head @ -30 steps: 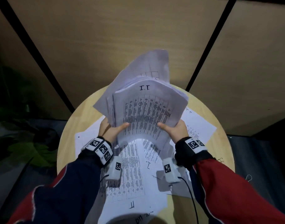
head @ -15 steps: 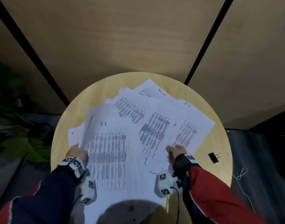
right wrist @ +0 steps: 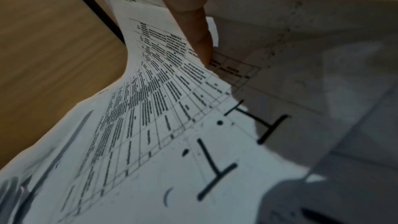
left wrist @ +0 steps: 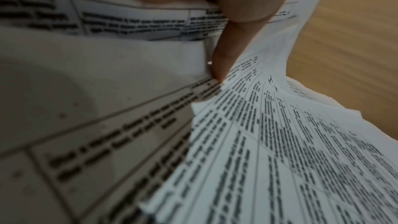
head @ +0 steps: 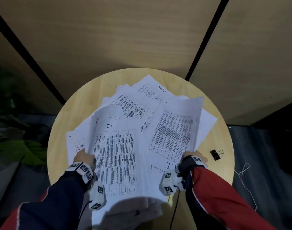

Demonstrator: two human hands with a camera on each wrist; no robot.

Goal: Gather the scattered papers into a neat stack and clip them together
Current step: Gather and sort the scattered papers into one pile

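Note:
Several white printed papers lie fanned across a round wooden table. My left hand pinches the left edge of a sheet marked "I.T.", which curls upward; the left wrist view shows thumb and fingers clamped on the papers. My right hand grips the near right edge of another printed sheet, lifted off the table; the right wrist view shows a finger against that sheet. A black binder clip lies on the table right of my right hand, untouched.
Tan wall panels with black seams stand behind the table. A green plant sits at the left, below table level. A thin white cord trails over the dark floor at the right. Papers overhang the near table edge.
A second ago both hands held a raised bundle of papers. It came down onto the table and spread out. Now each hand lifts a sheet edge at the sides.

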